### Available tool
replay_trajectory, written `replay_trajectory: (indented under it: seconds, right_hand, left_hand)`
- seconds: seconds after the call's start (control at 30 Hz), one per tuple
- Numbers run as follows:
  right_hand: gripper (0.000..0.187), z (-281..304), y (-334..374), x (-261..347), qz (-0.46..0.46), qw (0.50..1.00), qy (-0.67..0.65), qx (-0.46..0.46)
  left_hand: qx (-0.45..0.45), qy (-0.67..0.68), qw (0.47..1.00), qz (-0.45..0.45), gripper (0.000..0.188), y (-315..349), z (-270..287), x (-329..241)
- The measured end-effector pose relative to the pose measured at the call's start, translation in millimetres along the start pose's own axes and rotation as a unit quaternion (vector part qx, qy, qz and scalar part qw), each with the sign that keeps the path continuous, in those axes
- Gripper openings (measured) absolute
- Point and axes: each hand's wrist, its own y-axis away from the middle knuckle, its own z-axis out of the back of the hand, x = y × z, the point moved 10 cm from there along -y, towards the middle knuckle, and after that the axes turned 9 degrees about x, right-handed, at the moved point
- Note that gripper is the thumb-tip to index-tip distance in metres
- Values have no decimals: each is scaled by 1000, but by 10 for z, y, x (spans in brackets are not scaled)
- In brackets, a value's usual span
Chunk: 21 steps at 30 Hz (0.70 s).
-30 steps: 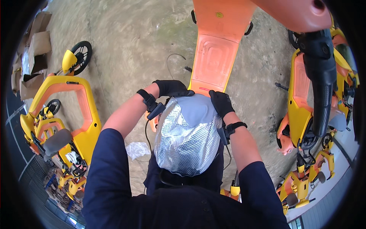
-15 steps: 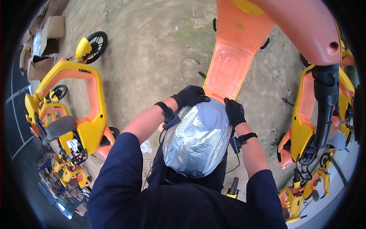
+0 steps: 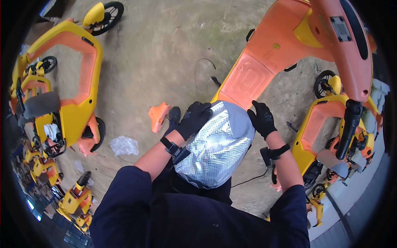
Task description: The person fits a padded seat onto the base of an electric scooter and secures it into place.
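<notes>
In front of my body, a silver quilted reflective seat cover (image 3: 206, 153) with a plain grey front part (image 3: 241, 120) lies over the seat end of an orange and yellow scooter (image 3: 248, 78). What lies under it is hidden. My left hand (image 3: 195, 118), in a black glove, presses its closed fingers to the cover's front left edge. At the front right edge rests my right hand (image 3: 263, 119), also gloved, its fingers apart and touching the grey part. Each wrist wears a black strap with a small device.
An orange plastic part (image 3: 158, 116) and a crumpled clear plastic bag (image 3: 124, 145) lie on the floor at left. Yellow scooters stand at left (image 3: 94, 78) and right (image 3: 308, 136). A black handlebar grip (image 3: 349, 128) juts in at right.
The scooter's front has swung rightward in view as my head turned. My left hand has slid back along the cover's left edge. The right hand's fingers have spread; the grey front sits lower.
</notes>
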Motion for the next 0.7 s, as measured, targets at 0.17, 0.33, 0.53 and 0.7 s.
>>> replay_trajectory:
  seconds: [0.17, 0.33, 0.53, 0.7]
  right_hand:
    - [36, -214, -307, 479, 26, 948, -280, 146]
    - [23, -417, -628, 996, 112, 963, -137, 202]
    - [12, -269, -600, 1321, 281, 936, -115, 181]
    - [13, -233, -553, 1427, 278, 951, -23, 135]
  left_hand:
    - [117, 22, 984, 135, 51, -21, 104, -77]
    - [93, 24, 995, 7, 48, -68, 19, -226]
    - [-36, 50, 995, -73, 26, -84, 227, -330]
    - [154, 97, 973, -143, 26, -306, 58, -260]
